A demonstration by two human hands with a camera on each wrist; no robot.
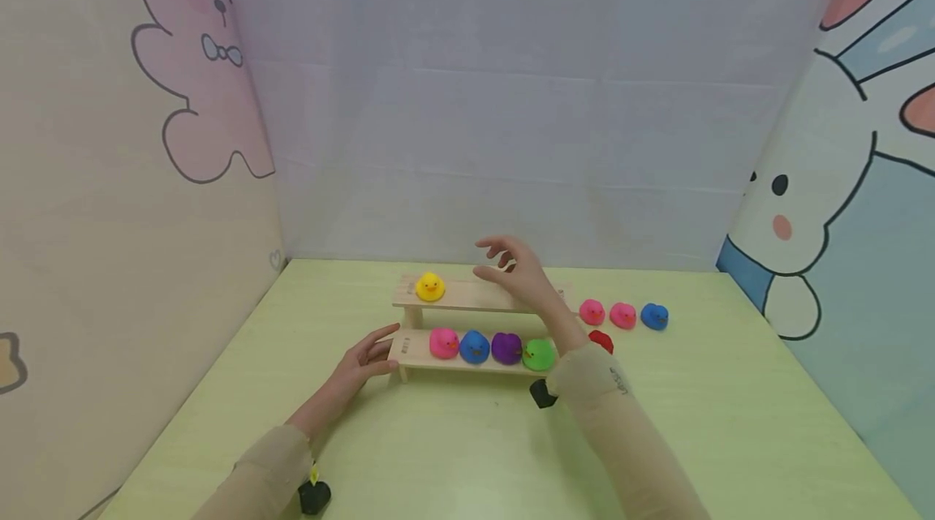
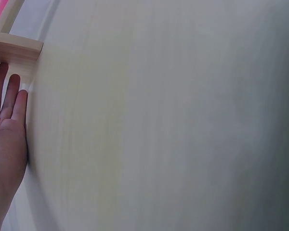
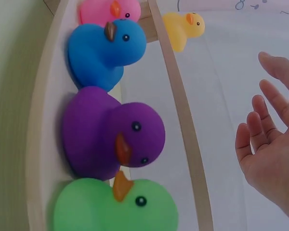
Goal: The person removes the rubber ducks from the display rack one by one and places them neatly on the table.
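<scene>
A two-step wooden display rack (image 1: 467,294) stands on the table. My left hand (image 1: 363,359) rests at the left end of its lower step, fingertips right at the wood; in the left wrist view the fingers (image 2: 9,94) look fairly straight. Over the upper step hovers my right hand (image 1: 517,272), fingers loosely bent and nothing between them. A yellow rubber duck (image 1: 430,287) sits at the upper step's left. Along the lower step are a pink duck (image 1: 444,343), a blue duck (image 1: 475,347), a purple duck (image 3: 113,134) and a green duck (image 1: 539,354).
Right of the rack, two pink ducks (image 1: 592,311) and another blue duck (image 1: 654,316) stand in a row on the table (image 1: 730,390). A red duck (image 1: 602,340) is partly hidden behind my right sleeve. A white curtain (image 1: 467,114) hangs behind the table.
</scene>
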